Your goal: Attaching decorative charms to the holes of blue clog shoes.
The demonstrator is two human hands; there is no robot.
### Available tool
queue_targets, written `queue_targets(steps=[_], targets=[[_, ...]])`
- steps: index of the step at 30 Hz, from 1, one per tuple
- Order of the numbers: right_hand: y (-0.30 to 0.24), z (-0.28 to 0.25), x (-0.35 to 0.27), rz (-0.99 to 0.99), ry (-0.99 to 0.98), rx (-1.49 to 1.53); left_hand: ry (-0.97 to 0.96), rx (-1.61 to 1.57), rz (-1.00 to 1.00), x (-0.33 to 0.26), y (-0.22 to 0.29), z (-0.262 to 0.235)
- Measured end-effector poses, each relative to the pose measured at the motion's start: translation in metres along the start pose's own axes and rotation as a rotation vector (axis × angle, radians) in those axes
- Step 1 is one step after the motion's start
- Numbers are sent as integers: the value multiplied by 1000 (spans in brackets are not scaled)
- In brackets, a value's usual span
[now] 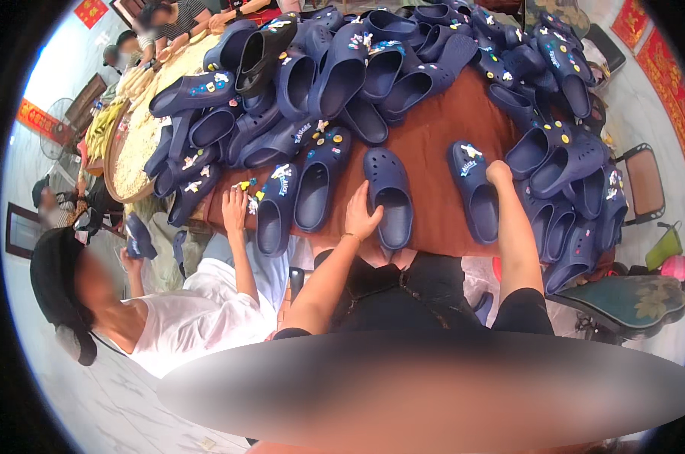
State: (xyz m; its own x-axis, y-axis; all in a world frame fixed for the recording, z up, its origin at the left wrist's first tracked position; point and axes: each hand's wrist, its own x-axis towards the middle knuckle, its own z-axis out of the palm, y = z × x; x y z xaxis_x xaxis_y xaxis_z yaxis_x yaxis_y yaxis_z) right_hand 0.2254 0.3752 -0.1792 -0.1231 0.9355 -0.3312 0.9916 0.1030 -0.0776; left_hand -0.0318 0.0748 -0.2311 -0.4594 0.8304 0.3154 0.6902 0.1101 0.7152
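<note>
Right in front of me lies a plain navy foam clog (389, 163), its toe pointing away and no charms on its upper. My left hand (363, 215) grips its left rim, fingers along the outer side and thumb over the edge. To the right lies a second navy clog (471, 168) with a white figure charm and light blue lettering charms on its toe. Against its right side is my right hand (499, 174), closed like a fist; its fingertips are hidden. Two charm-covered clogs (321, 174) stand left of my left hand.
Navy clogs (342, 68) pile up at the back and right of the brown-covered table (441, 144). At my left a person in white (199, 310) reaches toward small charms (245, 185) and holds another clog (139, 238). A padded stool (622, 303) stands right; more people sit far left.
</note>
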Motion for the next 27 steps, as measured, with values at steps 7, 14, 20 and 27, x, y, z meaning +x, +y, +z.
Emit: queue_targets(steps=[7, 14, 20, 27], targets=[[33, 34, 7, 102, 167, 336, 13, -18, 6, 0, 3, -4], [-6, 4, -62, -330, 612, 731, 29, 15, -27, -2, 0, -1], [-62, 40, -97, -508, -26, 1285, 21, -36, 26, 2, 6, -10], [-71, 91, -113, -224, -473, 1258, -202, -93, -23, 4, 23, -27]])
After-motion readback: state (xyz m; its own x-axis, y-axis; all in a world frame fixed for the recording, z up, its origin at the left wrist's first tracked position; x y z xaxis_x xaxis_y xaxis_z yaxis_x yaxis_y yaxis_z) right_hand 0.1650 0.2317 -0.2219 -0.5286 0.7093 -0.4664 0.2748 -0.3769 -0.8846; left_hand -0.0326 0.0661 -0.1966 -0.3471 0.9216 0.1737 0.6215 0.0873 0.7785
